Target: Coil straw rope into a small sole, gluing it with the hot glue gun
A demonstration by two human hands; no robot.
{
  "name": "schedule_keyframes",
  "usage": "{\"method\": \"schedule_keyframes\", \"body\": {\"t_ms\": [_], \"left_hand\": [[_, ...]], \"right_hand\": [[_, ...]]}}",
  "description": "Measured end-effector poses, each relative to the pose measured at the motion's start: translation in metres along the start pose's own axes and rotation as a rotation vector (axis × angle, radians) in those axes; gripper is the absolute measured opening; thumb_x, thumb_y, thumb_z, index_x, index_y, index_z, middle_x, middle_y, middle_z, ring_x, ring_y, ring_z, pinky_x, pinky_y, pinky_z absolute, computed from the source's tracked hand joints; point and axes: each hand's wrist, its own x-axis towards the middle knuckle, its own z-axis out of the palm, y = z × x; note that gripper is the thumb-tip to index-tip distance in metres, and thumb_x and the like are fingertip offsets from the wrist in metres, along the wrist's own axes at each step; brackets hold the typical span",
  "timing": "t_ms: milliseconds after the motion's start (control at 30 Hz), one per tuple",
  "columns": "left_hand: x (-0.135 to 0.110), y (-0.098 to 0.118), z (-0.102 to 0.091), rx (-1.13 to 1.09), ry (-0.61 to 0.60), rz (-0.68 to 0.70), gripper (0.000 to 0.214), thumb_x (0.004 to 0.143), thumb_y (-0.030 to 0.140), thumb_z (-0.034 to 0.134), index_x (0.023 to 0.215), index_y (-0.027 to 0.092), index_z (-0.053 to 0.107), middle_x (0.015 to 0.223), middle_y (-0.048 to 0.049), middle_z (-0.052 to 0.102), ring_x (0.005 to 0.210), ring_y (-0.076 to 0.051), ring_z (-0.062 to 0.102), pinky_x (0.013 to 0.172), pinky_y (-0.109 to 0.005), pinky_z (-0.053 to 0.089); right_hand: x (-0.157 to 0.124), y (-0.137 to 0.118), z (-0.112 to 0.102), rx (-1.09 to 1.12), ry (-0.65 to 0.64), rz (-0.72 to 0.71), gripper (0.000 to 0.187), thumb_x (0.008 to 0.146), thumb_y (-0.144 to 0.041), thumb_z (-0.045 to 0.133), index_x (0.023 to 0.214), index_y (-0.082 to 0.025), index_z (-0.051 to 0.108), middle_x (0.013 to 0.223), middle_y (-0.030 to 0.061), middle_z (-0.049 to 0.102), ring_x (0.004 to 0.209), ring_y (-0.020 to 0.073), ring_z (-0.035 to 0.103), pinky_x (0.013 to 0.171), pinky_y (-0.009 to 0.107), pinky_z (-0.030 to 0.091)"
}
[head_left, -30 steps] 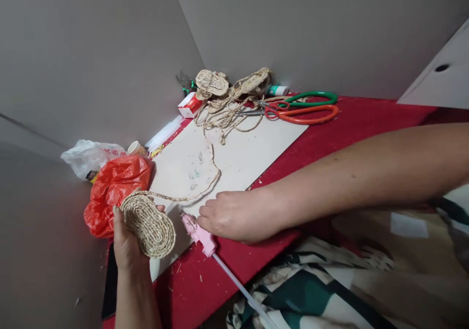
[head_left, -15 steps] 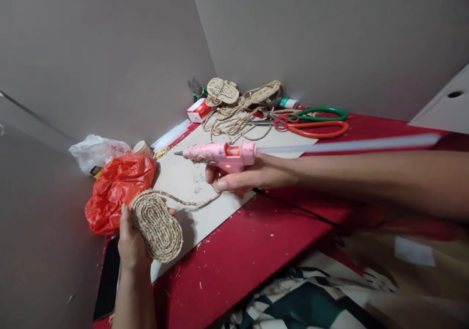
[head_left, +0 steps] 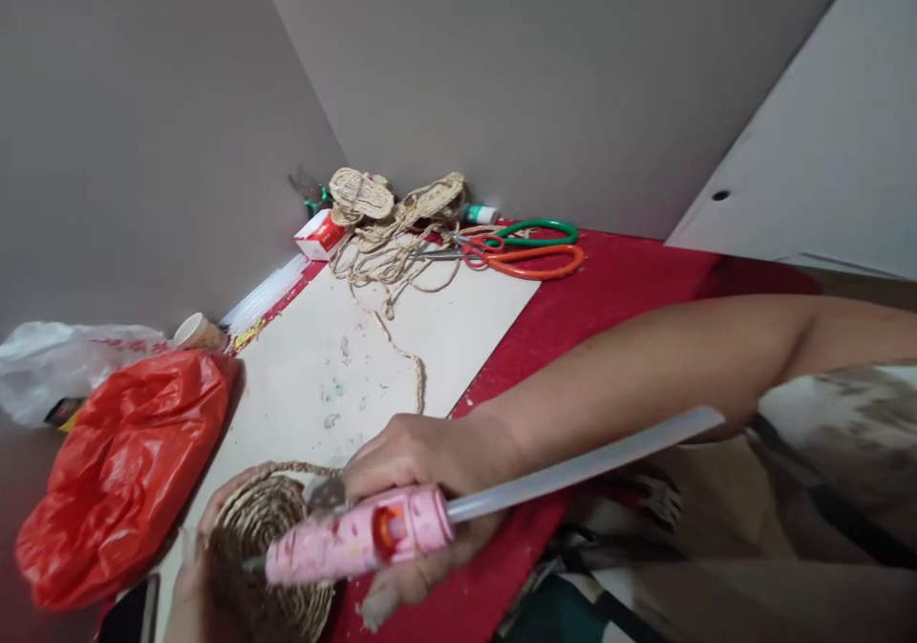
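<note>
My left hand [head_left: 192,567], partly blurred, grips the left edge of an oval coil of braided straw cord [head_left: 262,509], low in the view. My right hand [head_left: 422,461] is wrapped round a pink hot glue gun [head_left: 336,540]. A long translucent glue stick [head_left: 587,466] juts from the gun's rear. The nozzle points left over the coil; blur hides whether it touches. From the coil's top edge the cord runs toward my right hand. A loose stretch of braided cord [head_left: 418,375] shows beyond that hand on the white board [head_left: 287,395].
A red plastic bag [head_left: 136,481], a white bag [head_left: 78,356] and a paper cup [head_left: 199,331] lie left. Tangled cord [head_left: 379,251], scissors with orange and green handles [head_left: 541,261] and a red-white box [head_left: 319,235] sit at the back. A dark phone-like slab [head_left: 129,614] lies front left.
My right hand has brought the glue gun down and left, over the coil. The coil now sits lower and faces up more. The camera view has shifted too.
</note>
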Motion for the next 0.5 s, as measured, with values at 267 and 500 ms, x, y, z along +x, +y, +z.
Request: {"method": "schedule_keyframes", "body": {"t_ms": [267, 500], "left_hand": [[-0.013, 0.017, 0.014, 0.206, 0.040, -0.042, 0.046, 0.066, 0.053, 0.068, 0.102, 0.023, 0.066, 0.097, -0.0032, 0.071, 0.089, -0.025, 0.066, 0.070, -0.026, 0.053], [-0.006, 0.009, -0.006, 0.295, -0.202, 0.001, 0.044, 0.066, 0.039, 0.074, 0.104, 0.018, 0.065, 0.098, -0.0075, 0.069, 0.084, -0.023, 0.065, 0.074, -0.028, 0.051]], "right_hand": [[0.008, -0.015, -0.020, 0.106, 0.030, 0.222, 0.026, 0.087, -0.034, 0.052, 0.069, -0.018, 0.043, 0.062, -0.0035, 0.040, 0.054, 0.0060, 0.034, 0.049, 0.020, 0.030], [0.006, -0.008, -0.016, 0.139, 0.033, 0.253, 0.031, 0.082, -0.037, 0.058, 0.066, -0.015, 0.043, 0.058, -0.0053, 0.037, 0.052, 0.0039, 0.033, 0.047, 0.018, 0.028]]}}
